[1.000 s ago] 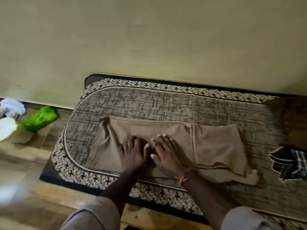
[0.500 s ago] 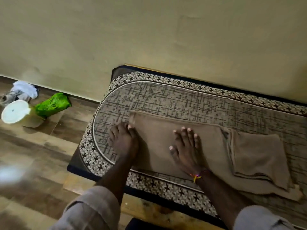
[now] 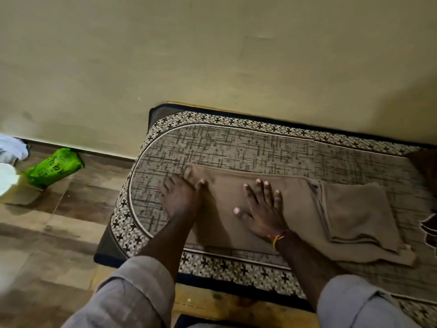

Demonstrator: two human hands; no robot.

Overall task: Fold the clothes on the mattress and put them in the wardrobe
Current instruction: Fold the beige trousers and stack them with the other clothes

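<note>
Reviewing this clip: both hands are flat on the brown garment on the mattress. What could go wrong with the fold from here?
1. The folded right end of the brown garment has layers that look uneven near its front corner; another fold may lock that in.
2. The left hand sits at the garment's left edge, near the mattress end, so sliding could push the cloth askew.
3. The right hand pins only the middle.

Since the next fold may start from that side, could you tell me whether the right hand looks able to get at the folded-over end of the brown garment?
Probably yes: the right hand lies flat on the brown garment, with nothing between it and the folded end.
</note>
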